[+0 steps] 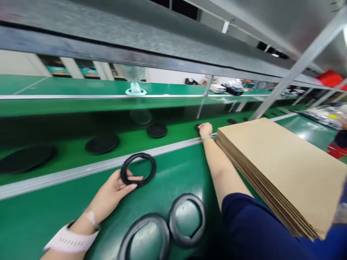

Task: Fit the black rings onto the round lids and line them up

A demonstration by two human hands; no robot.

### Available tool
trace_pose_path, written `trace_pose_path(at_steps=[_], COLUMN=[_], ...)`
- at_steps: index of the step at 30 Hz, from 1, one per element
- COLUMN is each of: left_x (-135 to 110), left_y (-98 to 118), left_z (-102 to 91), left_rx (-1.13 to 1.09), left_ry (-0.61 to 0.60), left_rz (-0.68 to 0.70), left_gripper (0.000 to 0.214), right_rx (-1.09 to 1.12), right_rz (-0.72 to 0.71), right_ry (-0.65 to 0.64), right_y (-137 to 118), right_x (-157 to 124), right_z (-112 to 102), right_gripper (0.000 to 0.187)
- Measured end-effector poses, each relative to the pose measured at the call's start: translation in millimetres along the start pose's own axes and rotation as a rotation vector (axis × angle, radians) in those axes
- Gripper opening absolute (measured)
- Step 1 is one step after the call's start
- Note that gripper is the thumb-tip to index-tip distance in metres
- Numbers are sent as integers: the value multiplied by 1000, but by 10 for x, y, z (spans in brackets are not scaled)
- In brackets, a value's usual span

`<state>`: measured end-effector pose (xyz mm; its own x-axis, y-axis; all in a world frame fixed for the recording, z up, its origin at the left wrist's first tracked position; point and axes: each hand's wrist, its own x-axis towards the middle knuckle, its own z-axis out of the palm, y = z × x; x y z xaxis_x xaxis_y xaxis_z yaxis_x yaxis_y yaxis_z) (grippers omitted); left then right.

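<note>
In the head view my left hand pinches the lower left side of a black ring, thumb and fingers around its rim, held above the green table near the metal rail. My right hand reaches over the rail to the green belt, its fingers closed on a small dark disc that is mostly hidden by them. Two more black rings, one to the right and a larger one beside it, lie on the table below my hands.
Black round discs sit spaced along the green belt. A stack of brown cardboard sheets stands right of my right arm. A metal shelf beam crosses overhead, and a slanted post rises at right. A pale green fan-like object stands behind.
</note>
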<state>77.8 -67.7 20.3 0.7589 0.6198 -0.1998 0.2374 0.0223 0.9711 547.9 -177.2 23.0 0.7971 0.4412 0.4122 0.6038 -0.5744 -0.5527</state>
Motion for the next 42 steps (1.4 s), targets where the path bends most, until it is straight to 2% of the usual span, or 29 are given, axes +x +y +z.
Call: trace_pose_path(at_steps=[3, 5, 7, 10, 12, 14, 17, 20, 23, 25, 31, 37, 42], left_x=[-8, -9, -14, -22, -22, -20, -26, -42, -47, -41, -18, -21, -17], left_y=[-17, -37, -63, -104, -129, -147, -153, -131, -108, -109, -157, -166, -186], left_z=[22, 26, 30, 36, 36, 33, 20, -7, -36, -40, 15, 55, 64], left_rx=[-69, -95, -95, -70, -30, 4, 2, -41, -86, -95, -191, -131, -106], left_ry=[-9, -2, 26, 65, 66, 57, 42, -26, -82, -53, 49, 122, 136], left_rz=[28, 45, 64, 96, 112, 116, 114, 102, 58, 32, 54, 65, 68], left_gripper=[66, 62, 58, 55, 53, 51, 49, 44, 39, 42, 73, 81, 82], right_rx=[95, 207, 379, 601, 632, 607, 545, 524, 517, 525, 428, 348, 309], right_rz=[12, -53, -192, -480, -642, -757, -859, -926, -941, -945, -1008, -1098, -1202], right_ry=[-6, -32, -67, -163, -231, -254, -251, -247, -238, -236, -234, -200, -141], right_y=[-346, -660, -1010, -1509, -1752, -1886, -1906, -1832, -1776, -1763, -1767, -1824, -1812], right_x=[-293, -613, -1008, -1598, -1897, -2093, -2231, -2273, -2275, -2262, -2226, -2277, -2264], right_z=[93, 141, 112, -29, -87, -69, 62, 177, 184, 144, 76, 118, 151], right_gripper=[20, 20, 17, 14, 13, 15, 18, 21, 21, 20, 20, 21, 21])
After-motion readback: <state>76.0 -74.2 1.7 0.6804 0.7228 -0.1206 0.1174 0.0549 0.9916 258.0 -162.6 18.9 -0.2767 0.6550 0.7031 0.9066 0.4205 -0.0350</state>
